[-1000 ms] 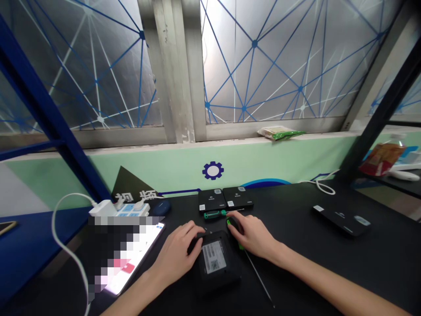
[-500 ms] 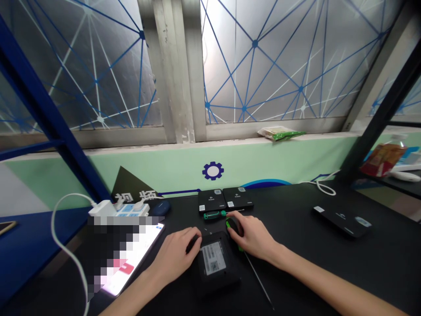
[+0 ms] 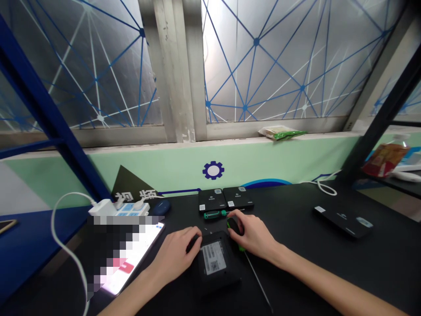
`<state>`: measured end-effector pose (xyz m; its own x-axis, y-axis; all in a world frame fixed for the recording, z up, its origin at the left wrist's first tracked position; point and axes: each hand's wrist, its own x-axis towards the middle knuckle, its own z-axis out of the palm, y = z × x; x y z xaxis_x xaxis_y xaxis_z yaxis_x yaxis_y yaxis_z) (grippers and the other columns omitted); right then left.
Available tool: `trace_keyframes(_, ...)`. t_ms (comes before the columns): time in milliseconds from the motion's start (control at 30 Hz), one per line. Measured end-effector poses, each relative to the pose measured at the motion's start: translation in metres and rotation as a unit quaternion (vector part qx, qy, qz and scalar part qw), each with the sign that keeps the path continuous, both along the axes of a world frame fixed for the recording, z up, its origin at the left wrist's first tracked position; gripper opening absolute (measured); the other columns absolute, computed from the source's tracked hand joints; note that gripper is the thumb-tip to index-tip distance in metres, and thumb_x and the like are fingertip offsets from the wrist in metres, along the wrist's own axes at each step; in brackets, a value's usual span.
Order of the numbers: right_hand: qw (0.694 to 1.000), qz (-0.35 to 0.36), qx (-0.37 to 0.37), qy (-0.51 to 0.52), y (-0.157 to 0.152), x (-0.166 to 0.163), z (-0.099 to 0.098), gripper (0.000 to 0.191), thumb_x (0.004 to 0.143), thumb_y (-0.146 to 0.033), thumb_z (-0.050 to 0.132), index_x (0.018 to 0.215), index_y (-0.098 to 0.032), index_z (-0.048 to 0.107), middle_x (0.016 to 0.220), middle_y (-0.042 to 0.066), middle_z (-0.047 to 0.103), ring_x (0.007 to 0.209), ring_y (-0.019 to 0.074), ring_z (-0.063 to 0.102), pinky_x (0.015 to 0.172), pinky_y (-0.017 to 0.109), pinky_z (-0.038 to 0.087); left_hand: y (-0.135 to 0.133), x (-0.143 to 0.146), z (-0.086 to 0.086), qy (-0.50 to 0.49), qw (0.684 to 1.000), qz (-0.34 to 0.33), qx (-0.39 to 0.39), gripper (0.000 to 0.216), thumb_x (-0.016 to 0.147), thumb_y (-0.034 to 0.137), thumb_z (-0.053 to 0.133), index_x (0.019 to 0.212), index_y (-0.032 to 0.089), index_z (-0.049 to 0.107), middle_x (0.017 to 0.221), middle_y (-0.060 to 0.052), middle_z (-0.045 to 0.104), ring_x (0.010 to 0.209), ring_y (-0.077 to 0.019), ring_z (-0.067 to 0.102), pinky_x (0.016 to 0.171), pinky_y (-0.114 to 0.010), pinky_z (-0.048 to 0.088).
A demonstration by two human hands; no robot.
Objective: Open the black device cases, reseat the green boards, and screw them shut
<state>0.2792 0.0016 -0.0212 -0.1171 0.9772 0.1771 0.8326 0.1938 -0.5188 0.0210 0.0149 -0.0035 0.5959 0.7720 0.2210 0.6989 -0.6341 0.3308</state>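
A small black device (image 3: 215, 260) with a white label lies face down on the black table, close in front of me. My left hand (image 3: 176, 253) rests at its left edge, fingers curled against the corner, holding it steady. My right hand (image 3: 255, 237) is closed round the green and black handle of a screwdriver (image 3: 234, 226) at the device's upper right corner. The thin shaft (image 3: 259, 283) of that screwdriver trails back toward me under my wrist.
A second green-handled screwdriver (image 3: 213, 214) lies before two black boxes (image 3: 226, 199) by the wall. At left are a lit tablet (image 3: 131, 256), a white power strip (image 3: 118, 207) with cable and a dark oval object (image 3: 161, 206). Another flat black device (image 3: 342, 219) lies at right.
My left hand has drawn back slightly from the top of the device to its left corner. The right hand and screwdriver have barely moved.
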Motion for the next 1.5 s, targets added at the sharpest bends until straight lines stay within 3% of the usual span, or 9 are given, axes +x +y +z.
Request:
trace_keyframes(700,1.0,-0.008,0.019,0.001,0.002,0.004,0.004,0.026,0.086,-0.033,0.06,0.11,-0.025,0.064,0.057,-0.005,0.054,0.055,0.0161,0.057,0.054,0.023,0.028,-0.001,-0.001,0.002,0.0,1.0,-0.007,0.001,0.026,0.103,0.032,0.036,0.094,0.024,0.059,0.081,0.001,0.065,0.071,-0.0192,0.065,0.058,-0.027,0.04)
trace_keyframes(967,0.997,-0.008,0.072,0.011,0.009,0.006,0.006,0.017,0.087,-0.024,0.055,0.099,-0.024,0.067,0.066,-0.003,0.059,0.061,0.0156,0.058,0.061,0.025,0.037,0.0,-0.002,-0.002,0.003,1.0,-0.004,0.007,0.026,0.103,0.032,0.037,0.096,0.025,0.06,0.083,0.0,0.067,0.073,-0.0198,0.065,0.063,-0.027,0.043)
trace_keyframes(1100,0.993,0.026,0.119,-0.001,0.016,0.004,0.014,0.017,0.085,-0.017,0.055,0.095,-0.022,0.068,0.083,0.001,0.065,0.077,0.0175,0.062,0.071,0.026,0.043,-0.001,-0.001,-0.003,-0.001,1.0,-0.003,0.011,0.027,0.103,0.033,0.037,0.093,0.024,0.06,0.086,0.0,0.067,0.074,-0.0193,0.065,0.064,-0.027,0.043)
trace_keyframes(1233,0.989,0.086,0.111,-0.041,0.03,-0.002,0.026,0.019,0.084,-0.014,0.057,0.097,-0.02,0.07,0.097,0.006,0.07,0.092,0.0214,0.063,0.082,0.03,0.046,-0.002,0.0,-0.005,0.015,0.999,0.012,0.041,0.029,0.103,0.034,0.035,0.091,0.023,0.059,0.084,-0.001,0.066,0.073,-0.0193,0.065,0.062,-0.027,0.042)
trace_keyframes(1500,0.973,0.168,0.079,-0.137,0.057,-0.016,0.033,0.027,0.078,-0.015,0.066,0.104,-0.02,0.07,0.096,0.005,0.071,0.093,0.0227,0.065,0.076,0.028,0.046,-0.004,0.003,-0.003,0.045,0.996,0.048,0.066,0.024,0.102,0.03,0.041,0.085,0.022,0.057,0.082,-0.001,0.064,0.07,-0.0193,0.064,0.057,-0.026,0.036)
